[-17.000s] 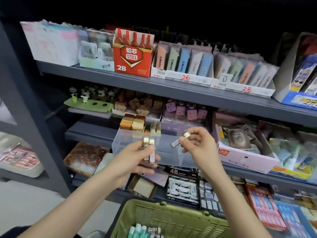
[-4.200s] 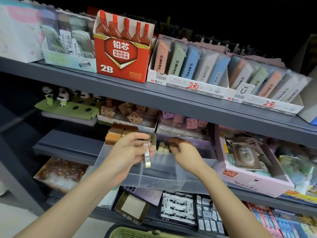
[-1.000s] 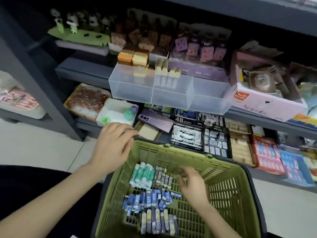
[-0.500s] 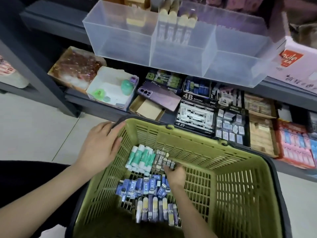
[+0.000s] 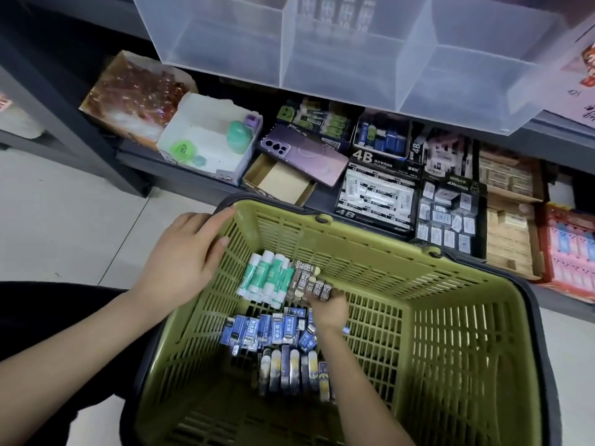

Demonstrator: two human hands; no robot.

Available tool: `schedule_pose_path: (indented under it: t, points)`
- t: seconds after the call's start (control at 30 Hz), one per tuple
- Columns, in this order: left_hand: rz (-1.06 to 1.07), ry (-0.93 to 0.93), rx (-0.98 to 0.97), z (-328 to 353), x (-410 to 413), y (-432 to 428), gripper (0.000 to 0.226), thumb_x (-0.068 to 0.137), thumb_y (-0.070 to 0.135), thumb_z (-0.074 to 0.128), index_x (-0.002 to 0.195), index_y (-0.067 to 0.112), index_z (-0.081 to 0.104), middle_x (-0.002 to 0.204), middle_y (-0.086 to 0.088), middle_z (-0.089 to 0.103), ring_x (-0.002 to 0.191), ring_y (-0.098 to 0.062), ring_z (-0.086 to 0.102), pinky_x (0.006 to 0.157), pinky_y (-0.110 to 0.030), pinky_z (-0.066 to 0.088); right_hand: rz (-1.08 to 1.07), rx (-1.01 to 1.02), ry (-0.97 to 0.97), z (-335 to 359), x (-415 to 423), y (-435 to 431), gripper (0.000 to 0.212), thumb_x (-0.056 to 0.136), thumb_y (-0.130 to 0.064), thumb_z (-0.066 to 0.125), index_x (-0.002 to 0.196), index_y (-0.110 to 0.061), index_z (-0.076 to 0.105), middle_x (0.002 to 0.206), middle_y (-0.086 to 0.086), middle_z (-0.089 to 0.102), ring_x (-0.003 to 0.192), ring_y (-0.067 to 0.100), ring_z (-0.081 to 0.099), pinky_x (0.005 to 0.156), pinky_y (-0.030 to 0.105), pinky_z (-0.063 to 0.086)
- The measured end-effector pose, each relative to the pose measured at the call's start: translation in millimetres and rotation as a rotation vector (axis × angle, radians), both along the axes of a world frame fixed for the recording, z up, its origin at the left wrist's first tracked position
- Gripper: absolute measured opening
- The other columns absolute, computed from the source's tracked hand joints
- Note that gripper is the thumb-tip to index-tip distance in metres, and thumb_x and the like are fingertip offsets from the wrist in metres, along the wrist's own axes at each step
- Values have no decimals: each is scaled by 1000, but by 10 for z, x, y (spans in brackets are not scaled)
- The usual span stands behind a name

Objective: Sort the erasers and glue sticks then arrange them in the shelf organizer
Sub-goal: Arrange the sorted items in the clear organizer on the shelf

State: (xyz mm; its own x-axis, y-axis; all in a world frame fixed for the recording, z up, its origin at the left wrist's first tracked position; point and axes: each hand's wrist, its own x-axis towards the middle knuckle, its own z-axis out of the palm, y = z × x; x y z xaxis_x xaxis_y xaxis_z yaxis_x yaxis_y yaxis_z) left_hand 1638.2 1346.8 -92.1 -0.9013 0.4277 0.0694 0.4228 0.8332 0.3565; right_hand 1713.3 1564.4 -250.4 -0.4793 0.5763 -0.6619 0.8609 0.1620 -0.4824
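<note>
Head cam: since half a sec ago right hand point(image 5: 326, 309) has closed round a few grey 2B-labelled erasers point(image 5: 309, 280) in the olive-green slotted plastic basket point(image 5: 370, 239), left hand point(image 5: 180, 262) flat on its rim, fingers straight, so prob. next batch for the clear plastic shelf organizer point(image 5: 338, 59).

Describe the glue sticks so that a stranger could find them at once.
Look into the green basket. Near its far left corner, beside the left hand, lie the glue sticks: round green tubes with white caps, unlike the flat dark erasers.
</note>
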Motion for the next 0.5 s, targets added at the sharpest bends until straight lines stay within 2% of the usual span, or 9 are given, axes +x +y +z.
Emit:
schedule_pose_path:
  t: [0.07, 0.1, 0.2, 0.33, 0.4, 0.5]
  points:
    - [2, -4, -9, 7, -1, 5, 54, 92, 32, 31, 134, 4, 50, 96, -17, 64, 92, -37, 55, 81, -45, 47, 4, -31, -44, -1, -32, 41, 51, 82, -33, 72, 115, 3, 57, 87, 13, 67, 65, 19, 55, 64, 33, 54]
    - [3, -5, -13, 13, 3, 6, 54, 92, 33, 31, 134, 4, 49, 96, -17, 64, 92, -37, 55, 81, -45, 47, 21, -38, -71, 3, -46, 47, 48, 83, -34, 72, 110, 4, 60, 82, 12, 64, 63, 19, 52, 61, 33, 50]
    - [2, -10, -19, 29, 7, 7, 54, 92, 32, 30, 134, 4, 49, 97, -17, 64, 92, -37, 55, 81, -45, 47, 88, 12, -110, 5, -87, -6, 41, 84, -33, 69, 102, 3, 60, 90, 14, 65, 76, 23, 57, 64, 33, 47]
    - [-4, -16, -7, 22, 6, 3, 49, 92, 25, 37, 136, 5, 48, 96, -16, 63, 93, -36, 54, 81, -44, 45, 14, -15, -6, 20, -116, -95, 47, 91, -23, 61, 126, 4, 44, 99, 18, 66, 79, 26, 61, 71, 39, 52]
    - [-8, -13, -3, 19, 9, -2, 48, 91, 21, 40, 136, 5, 48, 96, -16, 63, 93, -36, 54, 81, -44, 45, 3, -54, 14, 11, -116, -107, 50, 92, -21, 60, 130, 4, 40, 101, 18, 63, 83, 26, 59, 70, 35, 48]
    - [-7, -11, 6, 24, 5, -11, 48, 91, 20, 42, 136, 5, 48, 97, -16, 63, 93, -36, 54, 81, -45, 46, -77, -165, 69, 8, -104, -90, 44, 92, -13, 59, 129, 2, 43, 111, 14, 61, 103, 32, 58, 78, 30, 42]
